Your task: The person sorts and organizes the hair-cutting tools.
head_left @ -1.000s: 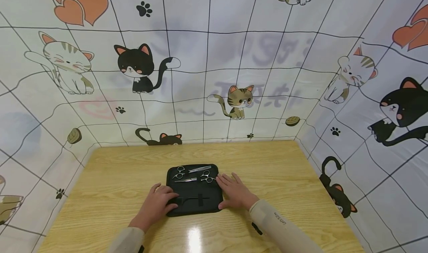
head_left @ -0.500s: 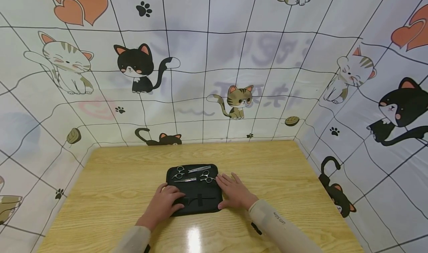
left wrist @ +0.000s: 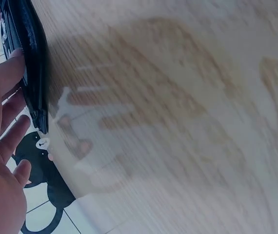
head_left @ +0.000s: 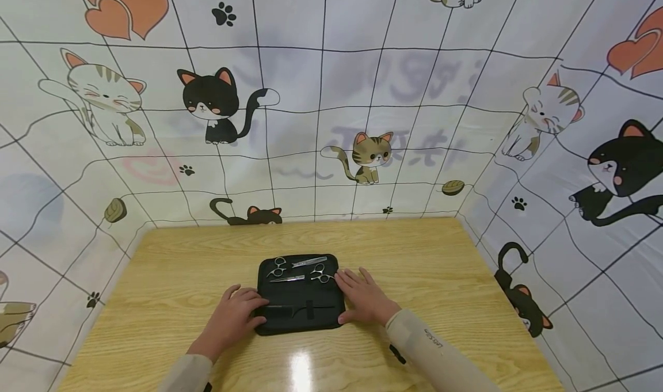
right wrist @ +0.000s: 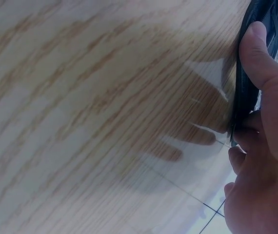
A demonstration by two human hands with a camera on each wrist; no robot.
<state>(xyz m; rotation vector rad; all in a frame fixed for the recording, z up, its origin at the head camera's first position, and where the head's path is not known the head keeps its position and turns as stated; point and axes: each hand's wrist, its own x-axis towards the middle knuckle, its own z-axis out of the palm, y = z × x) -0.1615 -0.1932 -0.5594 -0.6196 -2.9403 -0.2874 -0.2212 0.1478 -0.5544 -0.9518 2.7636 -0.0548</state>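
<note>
A black zippered case (head_left: 300,291) lies spread flat on the table. Two pairs of silver scissors, one with its blades (head_left: 311,261) to the right and one with its blades (head_left: 287,279) to the left, sit in its far half. A dark comb (head_left: 282,311) lies across the near half, under a short strap (head_left: 310,309). At the case's left edge rests my left hand (head_left: 228,320), fingers loosely bent, fingertips on the border. My right hand (head_left: 365,300) lies along the right edge, fingers extended. In the right wrist view its thumb (right wrist: 256,53) presses the case's side (right wrist: 246,78).
The wooden table (head_left: 197,265) has a glossy top that reflects the light. White cloth walls (head_left: 321,92) printed with cats and grid lines enclose its back and sides. A small black object (head_left: 397,354) shows beneath the right sleeve (head_left: 435,346).
My left hand first slid right over the comb, then drew back left to the case's edge, uncovering more of the comb. The right hand and the case have stayed put.
</note>
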